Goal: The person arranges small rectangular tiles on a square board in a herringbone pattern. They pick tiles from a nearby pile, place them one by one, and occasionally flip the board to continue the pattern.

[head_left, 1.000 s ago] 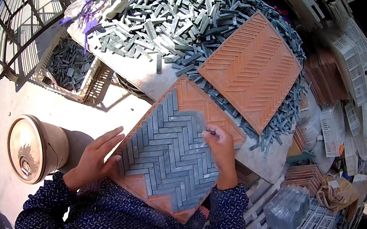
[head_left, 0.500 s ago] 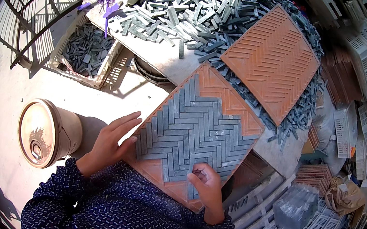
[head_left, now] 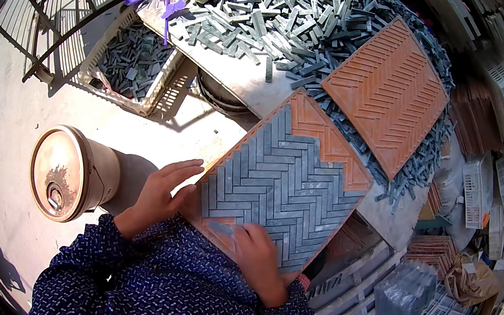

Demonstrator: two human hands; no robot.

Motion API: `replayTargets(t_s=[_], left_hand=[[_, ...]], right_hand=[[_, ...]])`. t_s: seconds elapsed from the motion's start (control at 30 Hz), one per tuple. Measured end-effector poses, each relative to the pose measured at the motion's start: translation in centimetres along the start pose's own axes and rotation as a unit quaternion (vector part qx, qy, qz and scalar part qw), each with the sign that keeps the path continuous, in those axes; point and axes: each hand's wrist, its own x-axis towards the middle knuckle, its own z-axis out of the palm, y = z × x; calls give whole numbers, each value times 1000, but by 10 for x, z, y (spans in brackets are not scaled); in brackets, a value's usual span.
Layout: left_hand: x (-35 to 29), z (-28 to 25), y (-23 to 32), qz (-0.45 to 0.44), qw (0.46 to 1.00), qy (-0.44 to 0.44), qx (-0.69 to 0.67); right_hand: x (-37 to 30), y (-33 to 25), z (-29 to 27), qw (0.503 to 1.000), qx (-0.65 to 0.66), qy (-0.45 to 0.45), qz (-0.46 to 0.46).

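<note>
Right hand (head_left: 257, 257) shifted leftward

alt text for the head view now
A person's right hand is over the near end of an orange herringbone tray mostly filled with grey strips, left hand at its left edge. Beyond, another tray lies on loose strips.

From where I stand, no text, number or sign is legible; the orange patch (head_left: 485, 220) on one white crate (head_left: 474, 190) is too small to read.
</note>
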Motion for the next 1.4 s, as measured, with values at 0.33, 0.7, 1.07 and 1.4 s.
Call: replayTargets(t_s=[0.33,0.7,1.07,1.4], left_hand=[[-18,7,8,89,996,-29,5],[-34,14,11,166,973,-115,116],[-31,15,14,192,952,-161,173],[-21,22,15,182,899,-277,288]], right_hand=[[22,-2,5,999,24,17,-32],[27,1,6,996,27,41,-73],[35,25,-12,992,90,63,-58],[49,97,-73,973,39,212,85]])
